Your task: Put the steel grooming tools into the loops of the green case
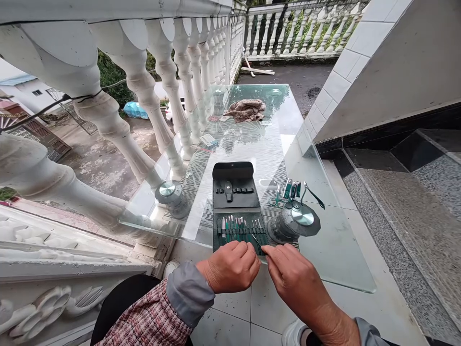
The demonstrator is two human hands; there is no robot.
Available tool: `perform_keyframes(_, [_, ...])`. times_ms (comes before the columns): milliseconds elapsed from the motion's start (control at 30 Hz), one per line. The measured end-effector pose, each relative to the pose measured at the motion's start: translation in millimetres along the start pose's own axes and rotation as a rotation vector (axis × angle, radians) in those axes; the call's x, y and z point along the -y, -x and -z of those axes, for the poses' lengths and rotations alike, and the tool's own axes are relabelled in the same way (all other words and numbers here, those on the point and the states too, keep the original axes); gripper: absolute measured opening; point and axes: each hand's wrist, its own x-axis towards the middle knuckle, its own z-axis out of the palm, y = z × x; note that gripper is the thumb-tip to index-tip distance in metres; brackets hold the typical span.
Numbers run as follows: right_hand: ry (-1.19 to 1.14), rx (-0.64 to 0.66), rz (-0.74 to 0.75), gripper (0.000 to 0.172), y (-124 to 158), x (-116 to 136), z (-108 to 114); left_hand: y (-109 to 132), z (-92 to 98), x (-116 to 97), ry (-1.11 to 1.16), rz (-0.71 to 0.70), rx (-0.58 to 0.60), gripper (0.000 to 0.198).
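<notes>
A black manicure case (236, 205) lies unfolded on the glass table, with several slim green-handled tools (230, 223) in the loops of its lower panel. At the case's near edge my left hand (230, 266) is closed, its fingers curled; what they hold is hidden. My right hand (297, 276) pinches the end of a thin metal manicure tool (257, 241) that slants over the case's lower right corner. Right of the case lie green-handled scissors (277, 198), several nail clippers (291, 188) and a pair of nippers (312, 193).
A brown patterned cloth (245, 110) and a small packet (209, 140) lie farther back on the glass table (334, 250). White balusters (108, 120) line the left side. Stone steps (406, 192) rise at the right.
</notes>
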Motion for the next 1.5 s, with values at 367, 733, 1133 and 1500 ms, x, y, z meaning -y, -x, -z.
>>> perform_keyframes(367, [0.015, -0.04, -0.069, 0.023, -2, 14, -8, 1, -0.6, -1, 0.011, -0.003, 0.008, 0.02])
perform_keyframes(733, [0.001, -0.053, -0.061, 0.018, -3, 18, -7, 0, -0.5, 1, 0.012, -0.018, 0.008, 0.023])
perform_keyframes(1133, [0.02, -0.071, -0.076, 0.014, -6, 16, -4, 1, -0.7, 1, -0.002, -0.002, -0.012, 0.018])
perform_keyframes(1500, [-0.254, 0.191, -0.049, 0.011, -2, 4, 8, 6, -5.6, 0, 0.01, -0.008, 0.104, 0.018])
